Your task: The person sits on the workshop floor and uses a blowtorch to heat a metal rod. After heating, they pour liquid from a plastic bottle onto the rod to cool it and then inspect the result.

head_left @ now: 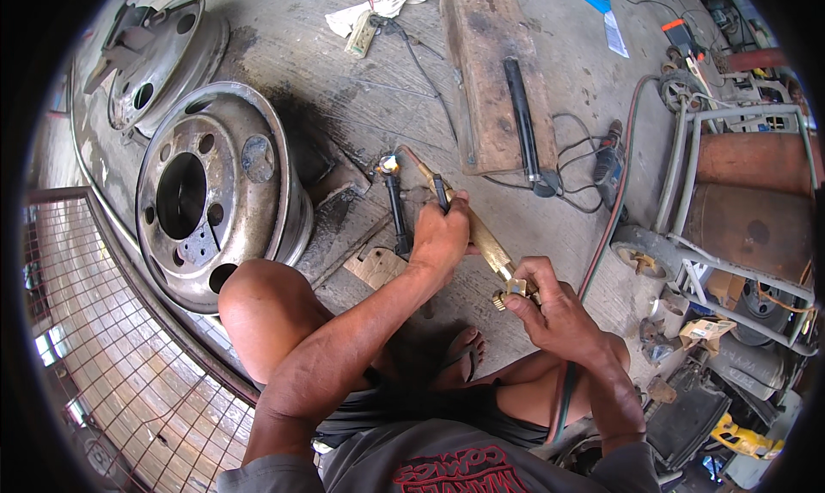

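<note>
The left hand [443, 238] is grasping the brass torch [490, 248] around its body; the right hand [557, 311] is gripping its valve end [507, 293], behind the left. For control, the left should be bearing the weight, the tip [412, 156] pointing ahead of both hands.

Left hand [443, 235] kinda covers a chunk of the brass torch [490, 248], and the right hand [554, 314] blocks its back end. Farther wheel [163, 67]'s partly behind the nearer wheel [249, 136]. Wire mesh [129, 364] gets chopped off at the left edge.
</note>
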Tool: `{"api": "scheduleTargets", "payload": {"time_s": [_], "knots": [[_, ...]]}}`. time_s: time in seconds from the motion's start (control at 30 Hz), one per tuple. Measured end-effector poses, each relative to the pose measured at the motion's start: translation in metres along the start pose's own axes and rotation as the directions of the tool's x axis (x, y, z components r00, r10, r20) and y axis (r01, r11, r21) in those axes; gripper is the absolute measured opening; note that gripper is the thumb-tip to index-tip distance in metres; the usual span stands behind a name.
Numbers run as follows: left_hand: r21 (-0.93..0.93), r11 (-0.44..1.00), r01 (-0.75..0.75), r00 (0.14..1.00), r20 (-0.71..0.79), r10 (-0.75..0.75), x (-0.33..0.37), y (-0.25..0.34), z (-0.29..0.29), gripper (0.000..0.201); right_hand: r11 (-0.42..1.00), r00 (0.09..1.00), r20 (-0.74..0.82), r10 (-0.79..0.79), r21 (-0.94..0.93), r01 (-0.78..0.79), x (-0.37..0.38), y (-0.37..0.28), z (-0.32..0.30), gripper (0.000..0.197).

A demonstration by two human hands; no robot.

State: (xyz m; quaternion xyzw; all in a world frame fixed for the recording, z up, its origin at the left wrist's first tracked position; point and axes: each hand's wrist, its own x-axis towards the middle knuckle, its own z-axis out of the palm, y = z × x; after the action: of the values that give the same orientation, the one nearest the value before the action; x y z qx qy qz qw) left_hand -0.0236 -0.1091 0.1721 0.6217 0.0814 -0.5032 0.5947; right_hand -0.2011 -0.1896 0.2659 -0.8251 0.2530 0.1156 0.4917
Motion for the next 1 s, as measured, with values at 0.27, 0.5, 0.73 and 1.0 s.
{"api": "scheduleTargets", "payload": {"time_s": [0.27, 0.5, 0.73, 1.0], "knots": [[0.047, 0.999, 0.009, 0.999, -0.031, -0.008, 0.0042, -0.0036, -0.0014, 0.042, 1.000, 1.000, 0.018, 0.013, 0.011, -0.014, 0.0043, 0.0013, 0.0046, 0.040], [0.057, 0.998, -0.004, 0.998, -0.062, 0.008, 0.0059, -0.0045, -0.0026, 0.041, 1.000, 0.999, 0.037, 0.028, -0.010, -0.027, 0.0065, 0.0009, 0.0054, 0.036], [0.070, 0.997, 0.015, 0.998, -0.063, -0.011, 0.0043, -0.0017, -0.0030, 0.040, 1.000, 1.000, 0.010, -0.014, -0.001, 0.014, 0.0082, -0.0014, 0.0072, 0.039], [0.089, 0.996, 0.018, 0.997, -0.073, -0.011, 0.0061, -0.0015, -0.0039, 0.041, 1.000, 1.000, 0.028, 0.006, -0.030, -0.005, 0.0090, 0.0006, 0.0077, 0.038]]}}
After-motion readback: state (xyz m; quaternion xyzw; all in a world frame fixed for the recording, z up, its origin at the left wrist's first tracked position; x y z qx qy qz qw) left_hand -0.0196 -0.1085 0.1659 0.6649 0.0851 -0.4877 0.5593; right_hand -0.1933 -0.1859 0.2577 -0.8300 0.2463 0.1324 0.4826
